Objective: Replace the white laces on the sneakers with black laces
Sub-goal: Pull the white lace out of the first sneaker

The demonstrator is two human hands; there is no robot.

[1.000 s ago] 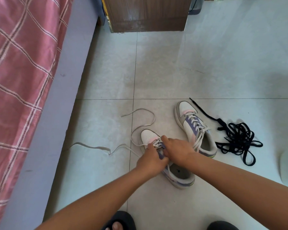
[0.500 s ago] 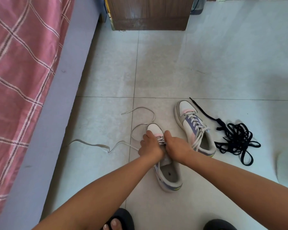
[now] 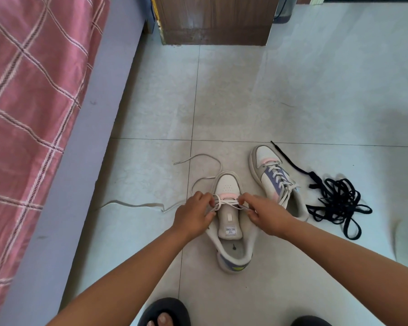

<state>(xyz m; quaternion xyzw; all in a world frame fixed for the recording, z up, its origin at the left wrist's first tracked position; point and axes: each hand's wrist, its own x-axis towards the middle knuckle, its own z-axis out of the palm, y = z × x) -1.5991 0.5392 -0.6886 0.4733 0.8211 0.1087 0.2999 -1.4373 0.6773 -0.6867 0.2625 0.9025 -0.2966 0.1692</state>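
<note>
Both hands, left hand (image 3: 193, 215) and right hand (image 3: 267, 215), pinch the white lace (image 3: 229, 203) on the near sneaker (image 3: 231, 222); pulling unevenly may jam it in an eyelet.

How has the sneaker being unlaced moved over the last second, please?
Yes. The sneaker has turned: its heel swung left, away from the second sneaker, and now lies nearer the floor tile seam, with its toe pointing straight away from the person.

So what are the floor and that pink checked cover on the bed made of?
The floor looks like glazed ceramic tile: pale, faintly glossy, with straight grout lines. The bed cover seems woven cotton, matte, with raised cream stripes over pink; the exact fibre can't be told.
</note>
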